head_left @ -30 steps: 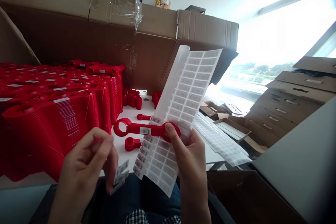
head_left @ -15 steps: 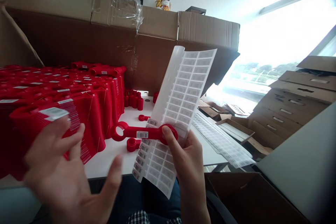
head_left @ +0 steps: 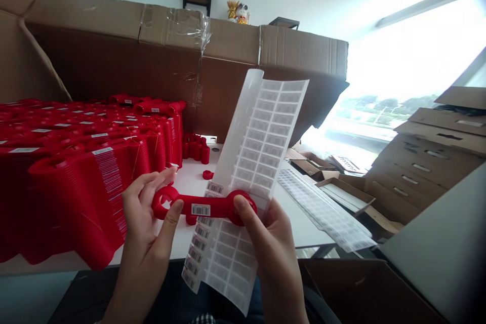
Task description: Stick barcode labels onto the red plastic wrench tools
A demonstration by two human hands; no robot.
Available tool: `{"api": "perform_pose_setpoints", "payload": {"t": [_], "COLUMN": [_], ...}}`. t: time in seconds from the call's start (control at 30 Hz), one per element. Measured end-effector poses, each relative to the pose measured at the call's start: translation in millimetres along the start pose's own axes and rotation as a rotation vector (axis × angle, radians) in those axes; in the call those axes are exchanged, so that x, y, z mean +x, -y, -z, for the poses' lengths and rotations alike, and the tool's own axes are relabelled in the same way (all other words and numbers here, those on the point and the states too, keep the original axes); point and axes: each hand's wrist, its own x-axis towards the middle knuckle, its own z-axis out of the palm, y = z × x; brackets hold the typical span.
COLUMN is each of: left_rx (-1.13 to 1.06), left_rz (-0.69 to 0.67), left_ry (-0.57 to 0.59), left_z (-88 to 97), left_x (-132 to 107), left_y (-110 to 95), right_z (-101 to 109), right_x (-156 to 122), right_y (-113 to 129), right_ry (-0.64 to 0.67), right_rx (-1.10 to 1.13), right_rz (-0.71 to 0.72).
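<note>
A red plastic wrench-shaped piece with a ring at each end lies level in front of me, a barcode label on its middle. My right hand pinches its right ring under the thumb and also grips a partly rolled label sheet behind it. Barcode stickers show along the sheet's left lower edge; much of the rest looks bare of them. At the left ring is my left hand, thumb in front and fingers behind, closed on the piece. A small white bit shows near its fingertips.
Stacked labelled red pieces fill the left of the white table. Small red parts stand behind. More label sheets lie at right, near cardboard boxes. A large carton wall rises behind.
My left hand has come from the red stack at left to the piece's left ring and closed on it. My right hand keeps its hold on the piece and sheet.
</note>
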Motion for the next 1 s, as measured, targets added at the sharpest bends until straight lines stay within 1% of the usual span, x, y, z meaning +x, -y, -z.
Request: {"api": "perform_pose_setpoints", "payload": {"t": [0.07, 0.17, 0.23, 0.33, 0.43, 0.5, 0.57, 0.63, 0.7, 0.77, 0.87, 1.0], "left_rx": [-0.014, 0.102, 0.145, 0.066, -0.002, -0.016, 0.006, 0.075, 0.141, 0.176, 0.198, 0.166], "left_rz": [0.05, 0.156, 0.218, 0.306, 0.366, 0.379, 0.364, 0.293, 0.213, 0.167, 0.156, 0.231], "left_ry": [0.008, 0.026, 0.077, 0.145, 0.147, 0.164, 0.168, 0.135, 0.1, 0.094, 0.102, 0.139], "left_z": [2.7, 9.1, 13.9, 19.5, 21.6, 20.1, 16.0, 9.7, 2.9, -2.5, -6.1, -3.4], "left_x": [3, 9, 14, 20, 23, 23, 22, 20, 16, 13, 11, 15], "left_y": [-2, 1, 5, 10, 13, 16, 19, 22, 23, 25, 27, 29], "right_z": [2, 4, 8, 17, 26, 30, 30, 27, 24, 21, 20, 22], "right_x": [2, 3, 5, 11, 19, 23, 25, 25, 24, 24, 23, 23], "right_y": [1, 3, 3, 1, -2, -5, -9, -15, -19, -22, -23, -24], "right_ry": [0.01, 0.022, 0.056, 0.189, 0.349, 0.388, 0.351, 0.26, 0.173, 0.118, 0.097, 0.113], "right_rx": [0.033, 0.081, 0.072, 0.032, 0.004, -0.019, -0.056, -0.116, -0.171, -0.208, -0.251, -0.278], "right_rz": [-0.037, -0.086, -0.115, -0.163, -0.188, -0.191, -0.185, -0.156, -0.102, -0.037, 0.017, 0.021]}}
